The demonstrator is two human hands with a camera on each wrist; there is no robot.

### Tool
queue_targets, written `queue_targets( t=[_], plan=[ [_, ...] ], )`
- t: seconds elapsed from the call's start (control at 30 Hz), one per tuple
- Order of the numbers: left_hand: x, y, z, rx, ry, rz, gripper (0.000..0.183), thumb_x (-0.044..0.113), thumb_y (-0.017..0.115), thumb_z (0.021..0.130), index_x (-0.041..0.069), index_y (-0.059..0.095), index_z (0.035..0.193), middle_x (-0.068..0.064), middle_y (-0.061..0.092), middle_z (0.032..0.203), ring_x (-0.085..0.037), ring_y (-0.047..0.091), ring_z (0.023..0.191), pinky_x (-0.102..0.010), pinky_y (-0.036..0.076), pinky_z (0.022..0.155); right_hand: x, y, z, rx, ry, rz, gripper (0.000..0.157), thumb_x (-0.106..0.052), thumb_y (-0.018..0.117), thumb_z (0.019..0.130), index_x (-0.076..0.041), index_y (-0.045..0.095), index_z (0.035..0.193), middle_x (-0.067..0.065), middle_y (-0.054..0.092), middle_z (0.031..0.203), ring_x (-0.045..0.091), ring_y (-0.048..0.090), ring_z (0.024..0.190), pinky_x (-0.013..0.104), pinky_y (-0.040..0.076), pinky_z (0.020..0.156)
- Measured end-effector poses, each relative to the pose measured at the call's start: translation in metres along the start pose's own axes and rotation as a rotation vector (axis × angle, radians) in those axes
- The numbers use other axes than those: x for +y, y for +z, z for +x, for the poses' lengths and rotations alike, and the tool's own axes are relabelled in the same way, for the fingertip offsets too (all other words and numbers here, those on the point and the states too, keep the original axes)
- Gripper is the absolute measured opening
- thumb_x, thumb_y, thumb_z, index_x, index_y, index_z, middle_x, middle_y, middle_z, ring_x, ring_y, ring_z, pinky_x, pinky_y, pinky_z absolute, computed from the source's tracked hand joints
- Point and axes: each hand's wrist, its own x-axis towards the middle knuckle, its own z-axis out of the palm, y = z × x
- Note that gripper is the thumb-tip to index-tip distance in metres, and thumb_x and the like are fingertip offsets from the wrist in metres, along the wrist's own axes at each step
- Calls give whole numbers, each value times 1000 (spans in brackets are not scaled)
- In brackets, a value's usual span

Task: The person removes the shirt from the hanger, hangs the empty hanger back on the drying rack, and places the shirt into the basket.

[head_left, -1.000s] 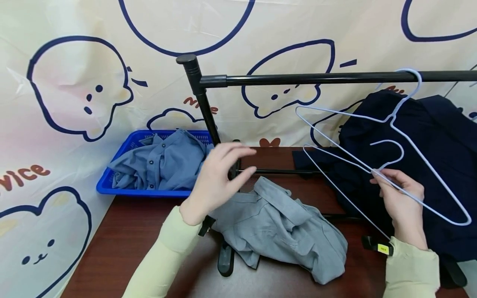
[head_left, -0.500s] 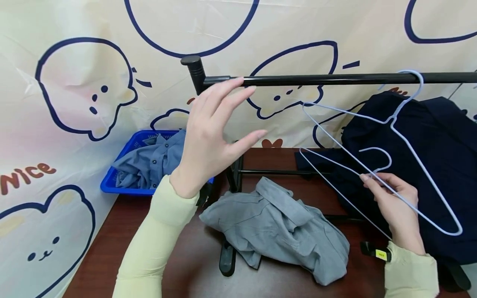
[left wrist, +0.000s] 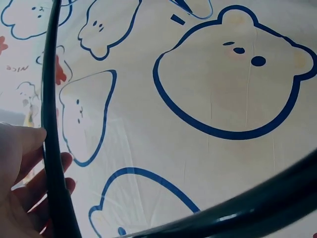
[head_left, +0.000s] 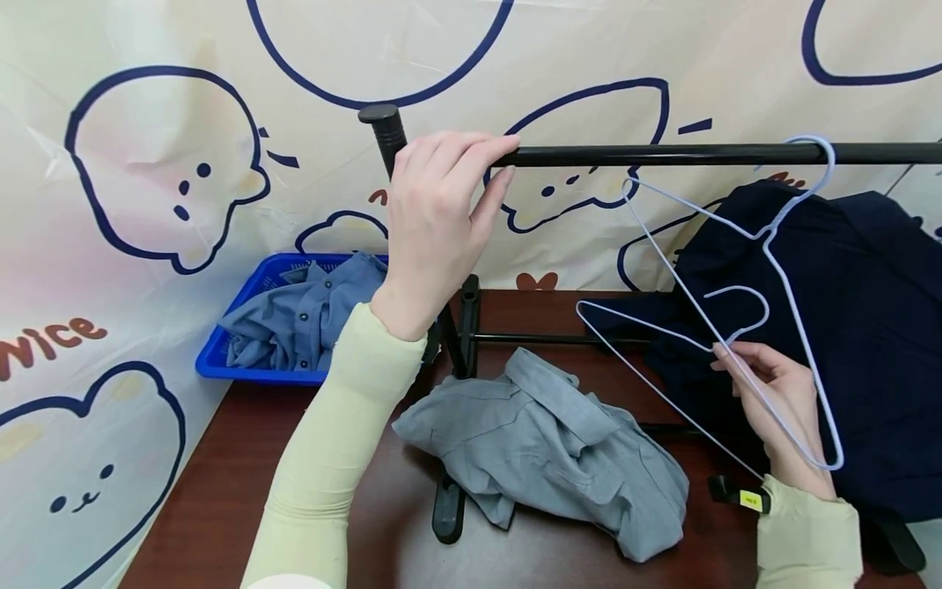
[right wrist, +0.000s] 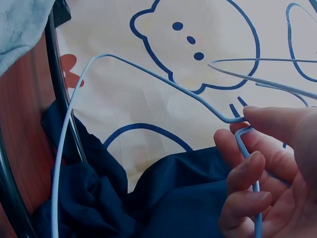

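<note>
My left hand (head_left: 445, 213) grips the black top rail (head_left: 648, 155) of a clothes rack near its left end. In the left wrist view, thumb and fingers lie on either side of the rail (left wrist: 48, 99). My right hand (head_left: 783, 409) pinches a pale blue wire hanger (right wrist: 163, 81) just below its hook; it carries no garment. A second pale blue hanger (head_left: 830, 164) hangs from the rail and partly crosses in front of my right hand. Below, between both hands, a crumpled grey shirt (head_left: 552, 450) lies on the table.
At the back left stands a blue basket (head_left: 257, 376) with a blue buttoned shirt (head_left: 309, 319) in it. A dark navy garment (head_left: 883, 327) lies heaped on the right. The rack's black foot (head_left: 447, 511) shows under the grey shirt. Behind hangs a cartoon-printed cloth (head_left: 574, 49).
My left hand has risen from beside the basket to the rail and closed on it. The held hanger has shifted slightly left with my right hand. The hanging hanger has swung round.
</note>
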Motion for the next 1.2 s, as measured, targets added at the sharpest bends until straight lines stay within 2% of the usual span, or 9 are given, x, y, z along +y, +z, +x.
queue_targets(
  t=[0.2,0.33,0.5,0.67,0.83,1.0,1.07,1.13,1.2],
  plan=[
    [-1,5,2,65,-27,-11,24,25,68,100,8,78,114,-7,73,106,-27,62,102,-39,41,96,-3,-8,3,69,-15,-13,25,-24,74,96,-2,77,106,-7,73,76,8,54,58,16,40,54],
    [0,8,3,84,-42,-6,28,31,68,100,9,78,112,-7,73,104,-26,62,101,-38,41,95,-9,-16,6,103,67,-4,28,-28,74,96,-3,77,108,-7,73,78,6,54,60,16,37,52],
    [0,10,3,96,-62,-6,30,35,68,100,9,79,110,-6,73,102,-26,63,99,-37,41,95,-15,-24,11,157,103,43,22,-26,74,96,-6,77,106,-10,72,75,6,52,54,16,37,49],
    [1,10,3,99,-68,-3,30,35,70,98,9,79,109,-6,73,101,-26,63,99,-36,41,95,-24,-32,16,238,71,57,12,-16,71,97,-9,77,105,-17,70,75,3,52,54,13,38,49],
    [1,11,3,106,-67,4,31,37,70,98,9,79,108,-6,73,101,-26,63,99,-36,40,96,-37,-37,23,297,57,105,15,-10,70,97,-5,77,109,-16,70,76,5,49,52,13,37,48],
    [1,12,3,115,-63,6,32,38,69,98,9,79,108,-6,72,100,-26,63,98,-36,40,96,-49,-43,24,341,25,10,18,-13,66,100,-8,76,115,-19,67,81,6,48,56,13,36,49],
    [1,13,3,120,-62,5,31,37,70,98,9,79,108,-6,72,100,-26,63,98,-37,40,95,-54,-46,25,361,20,6,18,-13,65,101,-11,76,114,-19,66,82,5,48,57,12,37,51],
    [1,13,3,123,-60,7,30,37,70,98,9,79,107,-6,72,99,-26,63,97,-37,40,95,-59,-49,26,382,28,49,15,-12,65,101,-15,76,111,-19,67,83,4,48,57,12,37,52],
    [2,13,3,125,-62,5,30,37,71,98,9,79,107,-6,72,99,-26,63,97,-37,40,95,-64,-52,28,401,39,149,13,-10,65,100,-16,75,106,-17,69,83,4,49,55,11,38,52]
  ],
)
